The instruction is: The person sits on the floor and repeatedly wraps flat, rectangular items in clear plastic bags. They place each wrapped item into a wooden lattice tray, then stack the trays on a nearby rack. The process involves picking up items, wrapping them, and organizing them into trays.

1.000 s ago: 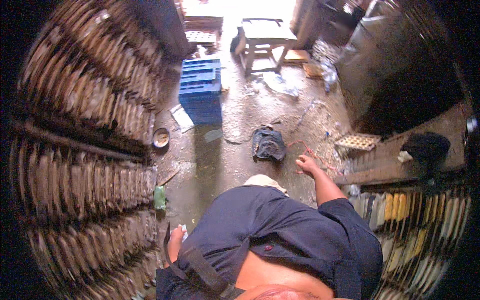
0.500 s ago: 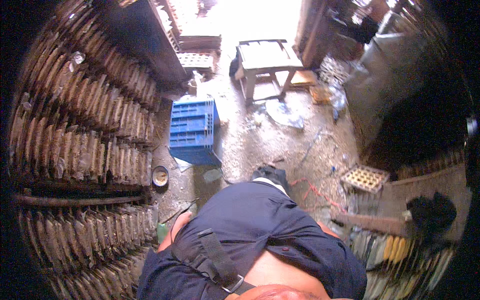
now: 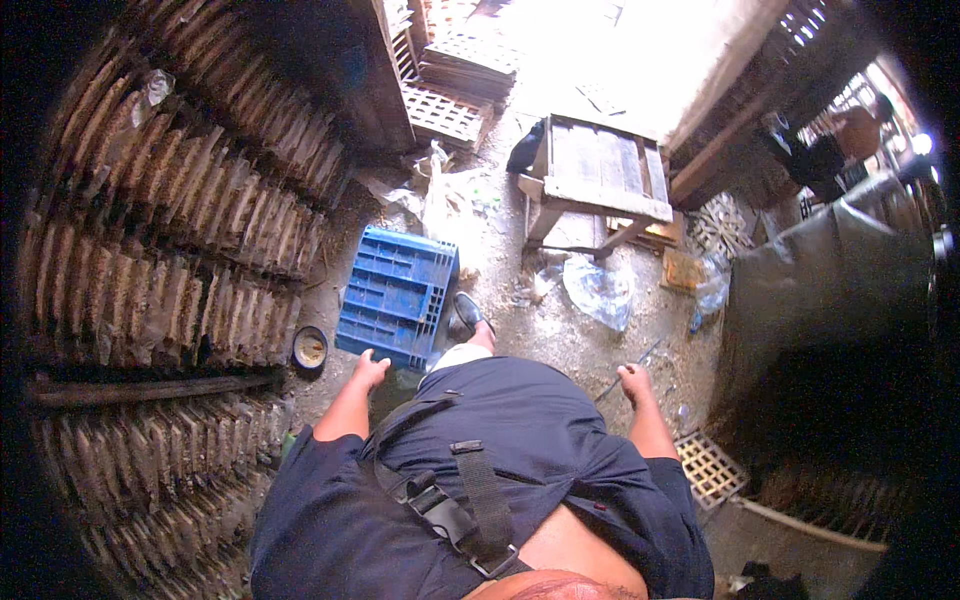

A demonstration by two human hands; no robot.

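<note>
My left hand [image 3: 372, 368] hangs low at my left side, its fingers curled and the thumb uppermost. It appears just at the near edge of a blue plastic crate [image 3: 390, 295] on the floor; whether they touch I cannot tell. On my other side, my right hand [image 3: 632, 382] is also curled, over a thin dark strip [image 3: 650, 353] that seems to lie on the ground. Whatever either hand may hold is hidden by the fingers. A dark shoe [image 3: 466, 311] on one foot shows beside the crate.
Tall rows of stacked, stained trays [image 3: 150, 300] line the left. A small bowl [image 3: 310, 348] sits at their foot. Ahead stands a wooden table [image 3: 600, 165] with clear plastic [image 3: 600, 290] near its legs. A dark sheet [image 3: 800, 290] hangs at right, near a lattice tray [image 3: 708, 468].
The view has shifted and turned as I step forward. The crate and table appear closer and further right. Both my forearms have come into sight, and one foot has moved beside the crate.
</note>
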